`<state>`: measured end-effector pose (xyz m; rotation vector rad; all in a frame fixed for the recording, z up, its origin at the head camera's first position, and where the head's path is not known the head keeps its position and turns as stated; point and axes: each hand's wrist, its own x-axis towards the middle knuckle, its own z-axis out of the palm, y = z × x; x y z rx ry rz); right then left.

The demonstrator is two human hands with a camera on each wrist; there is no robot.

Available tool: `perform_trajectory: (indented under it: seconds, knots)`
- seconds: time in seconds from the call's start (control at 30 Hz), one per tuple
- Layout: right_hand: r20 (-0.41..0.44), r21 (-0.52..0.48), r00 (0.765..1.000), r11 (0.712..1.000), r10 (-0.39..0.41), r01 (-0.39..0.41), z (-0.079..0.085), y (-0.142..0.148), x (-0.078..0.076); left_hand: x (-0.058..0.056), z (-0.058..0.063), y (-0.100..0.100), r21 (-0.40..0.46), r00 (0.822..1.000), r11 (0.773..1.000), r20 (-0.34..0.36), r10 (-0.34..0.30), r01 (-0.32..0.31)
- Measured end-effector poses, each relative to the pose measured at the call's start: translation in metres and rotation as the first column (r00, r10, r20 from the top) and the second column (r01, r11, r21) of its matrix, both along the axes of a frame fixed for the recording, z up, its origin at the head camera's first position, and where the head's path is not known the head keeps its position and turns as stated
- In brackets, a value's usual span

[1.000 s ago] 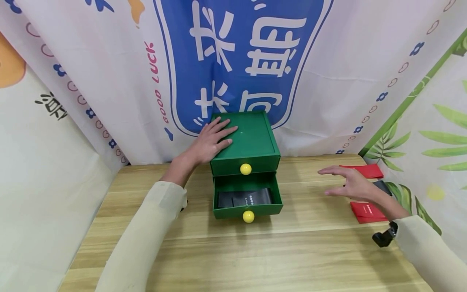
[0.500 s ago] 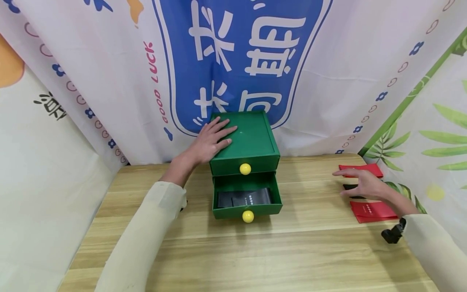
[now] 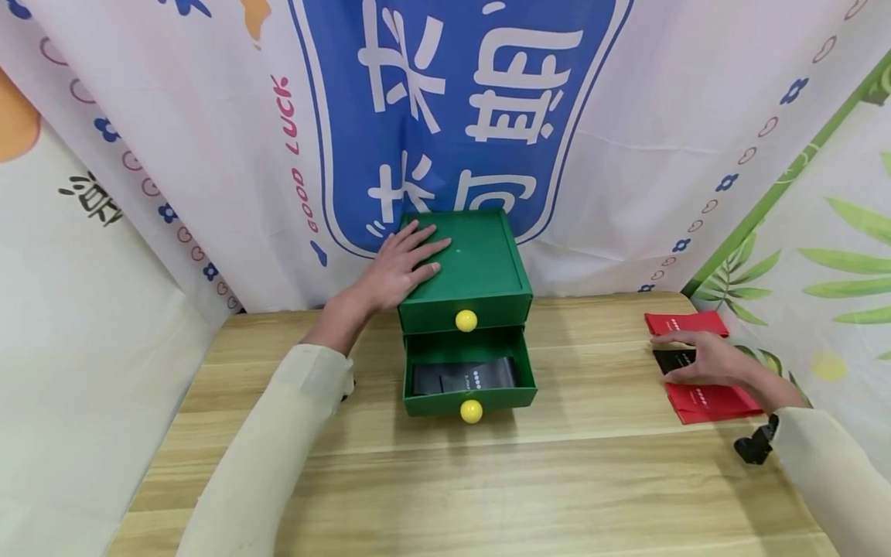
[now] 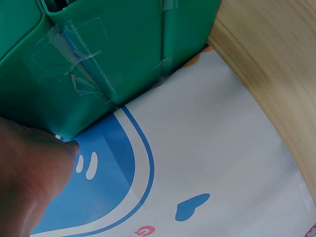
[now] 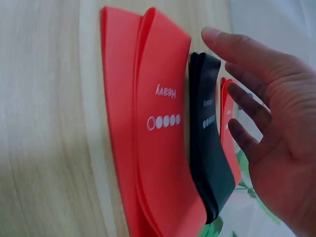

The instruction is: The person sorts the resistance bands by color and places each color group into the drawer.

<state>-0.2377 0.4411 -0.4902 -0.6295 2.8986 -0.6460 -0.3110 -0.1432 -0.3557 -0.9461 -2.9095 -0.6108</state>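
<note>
Right hand (image 3: 718,360) has shifted rightward — grasping nothing; black band (image 3: 672,360) lies lengthwise left-to-right.

I hold my left hand (image 3: 397,272) palm-down, fingers (image 3: 431,248) fanned, the left arm (image 3: 267,449) stretched forward. My right hand (image 3: 717,361) points inward, thumb (image 3: 684,374) apart from gently bent fingers.

A right hand (image 5: 286,123) hangs with its fingers (image 5: 247,52) apart and loosely bent beside a folded black band (image 5: 206,133); whether they touch it cannot be told. The black band has white print and lies between two red ones on the wood-grain table (image 5: 44,123). The smaller red band (image 5: 228,140), partly hidden, is nearest the table's visible edge; the larger red band (image 5: 165,148), farthest in, reads "Heavy" upside down, with four filled circles and one outlined. Past that edge is pale cloth (image 5: 264,24) with green leaves.
</note>
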Motion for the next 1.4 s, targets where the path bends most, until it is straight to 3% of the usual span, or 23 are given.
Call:
perform_trajectory:
  seconds: [0.23, 0.47, 0.87, 1.2, 1.4]
  knots:
    - [-0.031, 0.017, 0.999, 1.000, 0.023, -0.022, -0.009, 0.008, -0.005, 0.000, 0.003, -0.001, 0.003, 1.000, 1.000, -0.005, 0.001, 0.000]
    - [-0.052, 0.023, 0.998, 0.999, -0.021, 0.022, -0.011, 0.007, -0.006, 0.000, 0.002, -0.002, -0.003, 1.000, 1.000, -0.004, 0.002, -0.002]
    - [-0.042, -0.003, 0.999, 1.000, -0.027, 0.026, -0.017, 0.005, -0.006, 0.001, 0.000, 0.000, 0.001, 1.000, 1.000, 0.002, 0.007, -0.007]
    - [-0.011, -0.042, 0.998, 0.997, -0.069, 0.069, -0.015, 0.001, -0.003, 0.002, 0.000, 0.000, 0.010, 1.000, 1.000, 0.004, 0.008, -0.008]
    - [-0.051, -0.063, 0.996, 0.996, -0.069, 0.066, -0.014, 0.000, -0.003, 0.001, 0.000, -0.001, 0.011, 1.000, 1.000, 0.002, 0.007, -0.007]
